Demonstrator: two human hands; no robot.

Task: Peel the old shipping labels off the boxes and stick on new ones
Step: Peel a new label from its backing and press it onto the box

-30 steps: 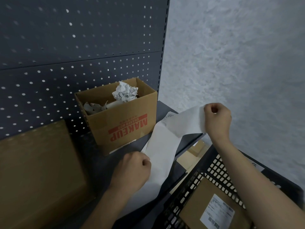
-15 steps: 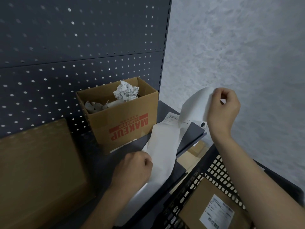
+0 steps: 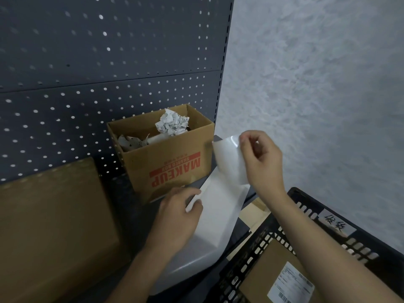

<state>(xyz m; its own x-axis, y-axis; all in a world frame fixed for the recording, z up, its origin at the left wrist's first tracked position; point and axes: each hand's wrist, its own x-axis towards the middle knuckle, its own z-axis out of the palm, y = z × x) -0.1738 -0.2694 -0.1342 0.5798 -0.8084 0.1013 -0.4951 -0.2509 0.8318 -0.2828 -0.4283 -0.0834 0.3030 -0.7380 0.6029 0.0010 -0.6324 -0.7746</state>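
Peeling on, our right hand (image 3: pixel 260 159) has pinched the new label (image 3: pixel 229 161) clear of the liner strip (image 3: pixel 218 213), which our left hand (image 3: pixel 179 217) grips on the shelf (image 3: pixel 135 215). It's now free for sticking onto a box.

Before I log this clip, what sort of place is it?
Probably a stockroom or packing area: dark perforated metal shelving, a black plastic crate holding a labelled cardboard parcel, and an open "MAKEUP" carton of crumpled labels.
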